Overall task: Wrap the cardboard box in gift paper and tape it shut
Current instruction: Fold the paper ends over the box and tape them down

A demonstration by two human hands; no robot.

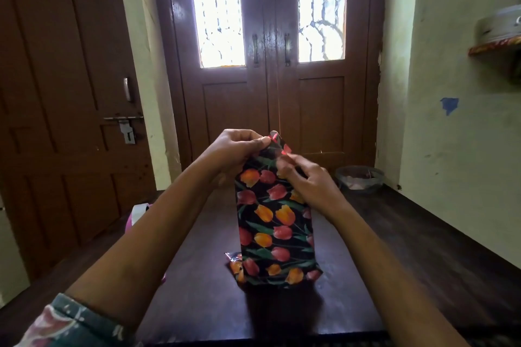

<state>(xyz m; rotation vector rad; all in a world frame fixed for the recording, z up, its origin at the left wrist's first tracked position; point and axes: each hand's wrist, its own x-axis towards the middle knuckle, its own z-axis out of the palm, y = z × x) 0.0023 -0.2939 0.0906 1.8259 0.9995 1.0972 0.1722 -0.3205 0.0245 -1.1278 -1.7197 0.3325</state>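
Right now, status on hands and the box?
Left hand pinching paper at top end of wrapped box. Right hand folding same end. Box upright on table, bottom paper unfolded. Nothing obstructing.

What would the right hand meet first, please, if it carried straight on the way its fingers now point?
The right hand points up and to the left, its fingers already at the folded top end of the tulip-print gift paper on the upright box. It would press into that flap first, then probably the left hand just beyond; depth is unclear.
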